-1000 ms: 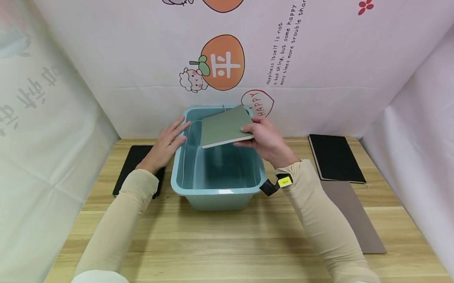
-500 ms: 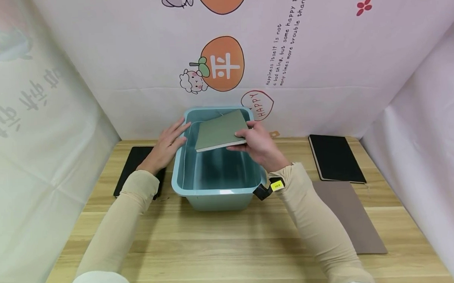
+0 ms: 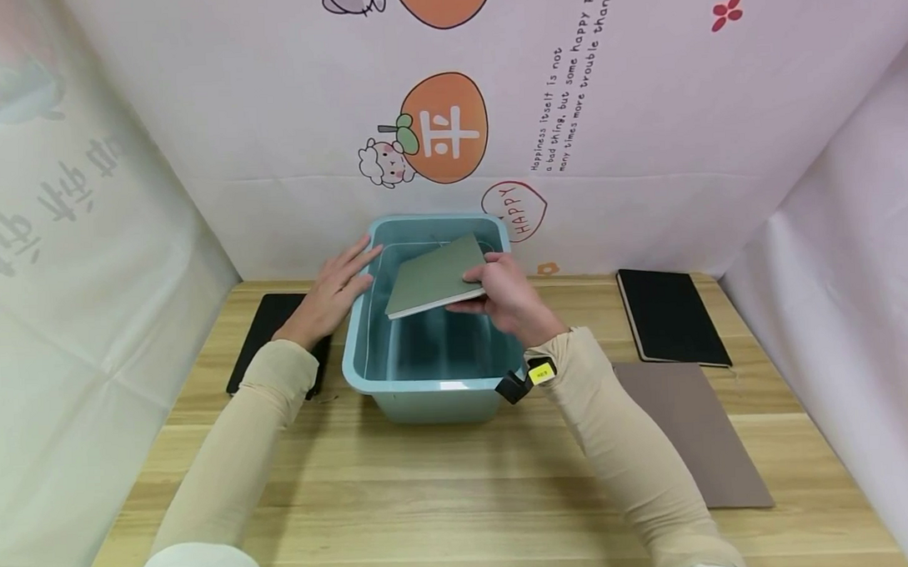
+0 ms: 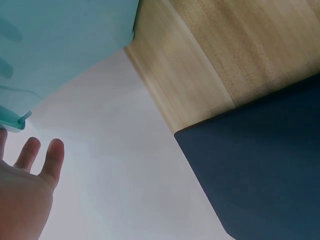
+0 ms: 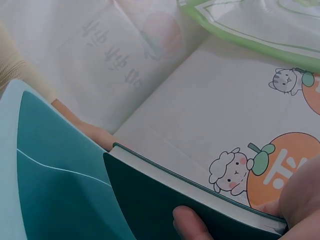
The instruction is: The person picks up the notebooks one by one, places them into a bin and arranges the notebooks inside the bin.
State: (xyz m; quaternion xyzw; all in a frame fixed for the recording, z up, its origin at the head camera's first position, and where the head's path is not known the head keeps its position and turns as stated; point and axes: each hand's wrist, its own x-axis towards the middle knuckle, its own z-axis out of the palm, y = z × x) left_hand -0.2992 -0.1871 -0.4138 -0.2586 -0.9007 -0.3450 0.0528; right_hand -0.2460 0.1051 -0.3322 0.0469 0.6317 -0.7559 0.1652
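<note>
My right hand (image 3: 509,298) pinches a green notebook (image 3: 433,277) by its right side, thumb on the cover and fingers beneath. The notebook hangs tilted within the mouth of a light blue plastic bin (image 3: 437,407). In the right wrist view, the page edge of the notebook (image 5: 200,187) and the bin's inner wall (image 5: 55,195) both show. My left hand (image 3: 327,295) rests on the bin's left rim with fingers extended. Below that hand lies a black notebook (image 3: 264,328), partly covered by the forearm; the left wrist view shows the dark cover (image 4: 260,160) close up.
To the right lie another black notebook (image 3: 673,316) and a flat brown-grey sheet or folder (image 3: 699,433), partly under the right forearm. The wooden table (image 3: 431,501) meets a printed white cloth wall (image 3: 287,222) behind the bin. White cloth also hangs on both sides.
My right hand has moved the green notebook left and toward me, lower into the bin's mouth. The left hand has stayed on the rim.
</note>
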